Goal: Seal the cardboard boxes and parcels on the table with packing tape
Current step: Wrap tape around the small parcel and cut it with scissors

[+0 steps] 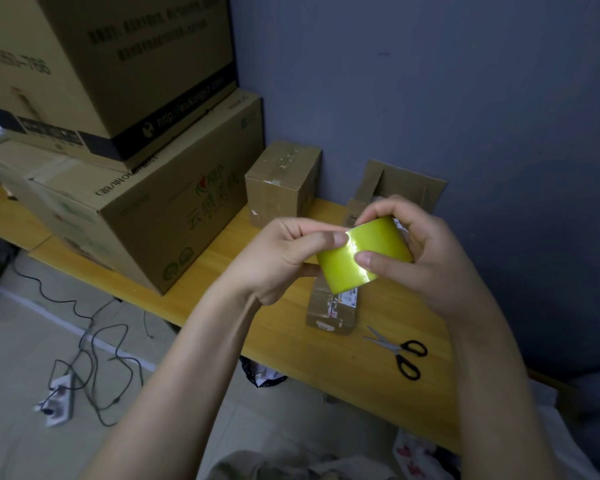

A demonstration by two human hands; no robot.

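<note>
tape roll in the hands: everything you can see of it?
The tape roll is a wide, glossy yellow-green cylinder, seemingly plastic packing tape, with a glare streak across its curved face. Its core is hidden. It is held tilted in the air above the table, over a flat cardboard parcel. The right hand grips its right end, one fingertip on the face; the left hand pinches its left end, thumb tip by the glare. No free tape end shows.

Raised together — left grip (284, 252) and right grip (430, 258) both pinching.
</note>
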